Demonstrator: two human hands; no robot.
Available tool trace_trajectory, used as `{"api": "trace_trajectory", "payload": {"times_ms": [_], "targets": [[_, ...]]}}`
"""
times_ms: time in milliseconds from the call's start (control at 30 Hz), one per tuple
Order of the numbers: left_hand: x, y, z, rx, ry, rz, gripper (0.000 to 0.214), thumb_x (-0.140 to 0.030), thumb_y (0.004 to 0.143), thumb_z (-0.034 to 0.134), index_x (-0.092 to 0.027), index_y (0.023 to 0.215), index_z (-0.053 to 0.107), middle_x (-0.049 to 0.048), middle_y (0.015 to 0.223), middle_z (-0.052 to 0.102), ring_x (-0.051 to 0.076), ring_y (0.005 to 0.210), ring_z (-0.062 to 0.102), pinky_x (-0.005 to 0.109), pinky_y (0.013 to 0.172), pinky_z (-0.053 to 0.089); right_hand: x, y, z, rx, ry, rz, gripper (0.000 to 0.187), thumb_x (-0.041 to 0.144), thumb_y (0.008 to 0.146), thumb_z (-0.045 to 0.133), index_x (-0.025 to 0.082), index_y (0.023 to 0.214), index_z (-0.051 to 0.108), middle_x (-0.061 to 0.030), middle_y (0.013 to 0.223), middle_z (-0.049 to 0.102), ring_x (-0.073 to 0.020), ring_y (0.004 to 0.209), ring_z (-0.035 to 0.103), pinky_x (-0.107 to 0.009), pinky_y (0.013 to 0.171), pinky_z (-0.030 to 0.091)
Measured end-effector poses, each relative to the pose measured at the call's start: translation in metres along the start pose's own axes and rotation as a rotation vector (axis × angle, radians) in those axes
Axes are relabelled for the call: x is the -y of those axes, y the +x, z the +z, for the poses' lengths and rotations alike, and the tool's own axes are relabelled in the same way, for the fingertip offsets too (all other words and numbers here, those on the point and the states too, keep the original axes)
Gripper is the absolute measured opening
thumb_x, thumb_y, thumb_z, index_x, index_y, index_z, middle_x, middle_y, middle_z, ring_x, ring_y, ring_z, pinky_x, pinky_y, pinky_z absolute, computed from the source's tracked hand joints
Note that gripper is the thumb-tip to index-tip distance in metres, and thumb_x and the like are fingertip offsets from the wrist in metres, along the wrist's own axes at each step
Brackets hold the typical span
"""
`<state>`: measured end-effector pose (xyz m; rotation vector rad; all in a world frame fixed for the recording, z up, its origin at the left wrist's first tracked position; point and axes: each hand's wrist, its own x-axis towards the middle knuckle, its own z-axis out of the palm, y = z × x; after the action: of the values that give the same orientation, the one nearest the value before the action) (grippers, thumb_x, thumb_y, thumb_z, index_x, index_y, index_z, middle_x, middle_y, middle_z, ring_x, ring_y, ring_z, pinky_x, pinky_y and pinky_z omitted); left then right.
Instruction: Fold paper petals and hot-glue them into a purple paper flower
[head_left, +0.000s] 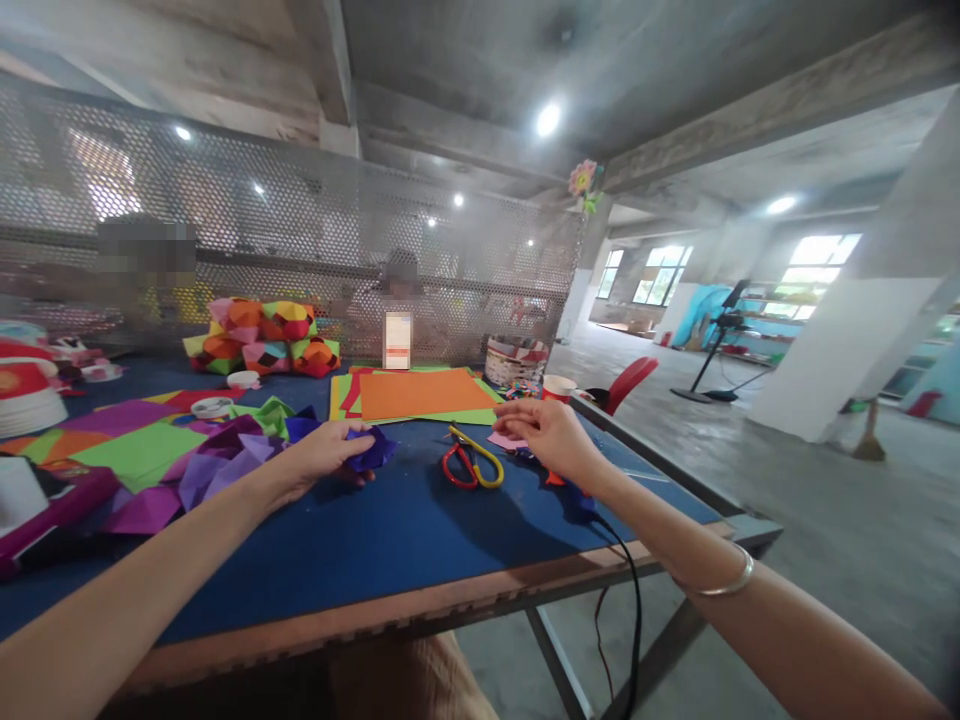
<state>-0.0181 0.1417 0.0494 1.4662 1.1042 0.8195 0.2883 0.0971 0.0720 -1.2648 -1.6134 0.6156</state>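
My left hand [326, 452] is closed on a small folded purple paper piece [373, 450] just above the blue table [360, 540]. Purple paper scraps [217, 465] lie right behind that hand. My right hand [551, 432] hovers over the table's right part with its fingers loosely curled and apart, holding nothing I can see. A small pink paper [506, 440] lies just under its fingertips. Scissors [471, 465] with red and yellow handles rest between the two hands. A silver bangle [724, 585] sits on my right forearm.
Orange and green sheets [420, 393] lie stacked at the table's back. Colourful folded paper shapes [262, 337] stand by a mesh screen [300, 250]. A basket [516, 360], a paper cup [559, 387], tape rolls [212, 407] and a black cable [636, 600] over the edge. People sit behind the screen.
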Motion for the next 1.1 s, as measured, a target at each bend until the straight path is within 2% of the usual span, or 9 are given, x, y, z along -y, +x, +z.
{"api": "trace_trajectory", "payload": {"times_ms": [100, 200, 333, 433, 600, 700, 800, 1100], "targets": [[0.001, 0.001, 0.0, 0.009, 0.004, 0.005, 0.031, -0.034, 0.069, 0.078, -0.015, 0.089, 0.063, 0.0034, 0.074, 0.07, 0.018, 0.059, 0.068, 0.029, 0.055, 0.054, 0.005, -0.012, 0.011, 0.093, 0.058, 0.012, 0.011, 0.025, 0.074, 0.068, 0.019, 0.083, 0.072, -0.0044, 0.077, 0.077, -0.0212, 0.075, 0.073, -0.035, 0.074, 0.059], [0.005, 0.003, -0.001, 0.063, 0.051, 0.039, 0.034, -0.041, 0.068, 0.079, -0.015, 0.087, 0.067, 0.0045, 0.07, 0.071, 0.019, 0.061, 0.067, 0.03, 0.057, 0.053, 0.013, -0.017, 0.027, 0.14, 0.069, -0.056, 0.016, 0.034, 0.072, 0.073, 0.02, 0.078, 0.072, -0.0028, 0.074, 0.075, -0.0198, 0.072, 0.071, -0.032, 0.071, 0.056], [0.006, 0.005, 0.0, 0.076, 0.194, 0.188, 0.035, -0.045, 0.063, 0.081, -0.017, 0.082, 0.074, 0.0056, 0.08, 0.075, 0.022, 0.077, 0.068, 0.03, 0.071, 0.052, 0.023, -0.007, 0.059, 0.152, 0.074, -0.129, 0.025, 0.044, 0.071, 0.076, 0.02, 0.073, 0.069, -0.002, 0.07, 0.072, -0.0173, 0.065, 0.066, -0.03, 0.065, 0.052], [0.001, 0.002, 0.0, 0.1, 0.238, 0.257, 0.034, -0.042, 0.059, 0.084, -0.018, 0.081, 0.075, 0.0065, 0.086, 0.076, 0.024, 0.088, 0.068, 0.032, 0.082, 0.05, 0.029, 0.008, 0.086, 0.115, 0.107, -0.184, 0.026, 0.044, 0.071, 0.076, 0.02, 0.07, 0.066, -0.001, 0.07, 0.069, -0.0163, 0.067, 0.063, -0.03, 0.069, 0.05], [-0.01, -0.003, -0.003, -0.069, 0.092, 0.376, 0.039, -0.047, 0.062, 0.081, -0.018, 0.087, 0.073, 0.0076, 0.092, 0.075, 0.026, 0.093, 0.066, 0.036, 0.089, 0.049, 0.028, 0.029, 0.117, 0.139, 0.186, -0.217, 0.025, 0.042, 0.073, 0.074, 0.02, 0.073, 0.063, -0.0011, 0.074, 0.067, -0.0163, 0.072, 0.061, -0.03, 0.072, 0.048], [-0.012, -0.004, -0.004, -0.098, 0.068, 0.414, 0.037, -0.049, 0.064, 0.078, -0.019, 0.084, 0.071, 0.0048, 0.084, 0.073, 0.023, 0.086, 0.065, 0.035, 0.085, 0.049, 0.02, 0.035, 0.127, 0.171, 0.24, -0.178, 0.032, 0.048, 0.069, 0.077, 0.019, 0.073, 0.062, -0.0012, 0.073, 0.067, -0.0161, 0.071, 0.061, -0.03, 0.071, 0.048], [-0.01, -0.003, -0.003, -0.056, 0.103, 0.404, 0.034, -0.047, 0.064, 0.079, -0.019, 0.082, 0.071, 0.0039, 0.081, 0.072, 0.022, 0.081, 0.064, 0.034, 0.082, 0.048, 0.014, 0.035, 0.13, 0.18, 0.265, -0.15, 0.036, 0.05, 0.066, 0.078, 0.018, 0.072, 0.062, -0.001, 0.072, 0.067, -0.0157, 0.069, 0.061, -0.03, 0.07, 0.049], [-0.008, -0.001, -0.002, -0.017, 0.106, 0.414, 0.028, -0.041, 0.062, 0.081, -0.018, 0.072, 0.068, 0.0007, 0.072, 0.067, 0.018, 0.074, 0.059, 0.031, 0.077, 0.046, 0.016, 0.029, 0.129, 0.199, 0.247, -0.143, 0.034, 0.049, 0.066, 0.077, 0.019, 0.068, 0.062, 0.0009, 0.066, 0.062, -0.0137, 0.062, 0.055, -0.028, 0.064, 0.044]]}}
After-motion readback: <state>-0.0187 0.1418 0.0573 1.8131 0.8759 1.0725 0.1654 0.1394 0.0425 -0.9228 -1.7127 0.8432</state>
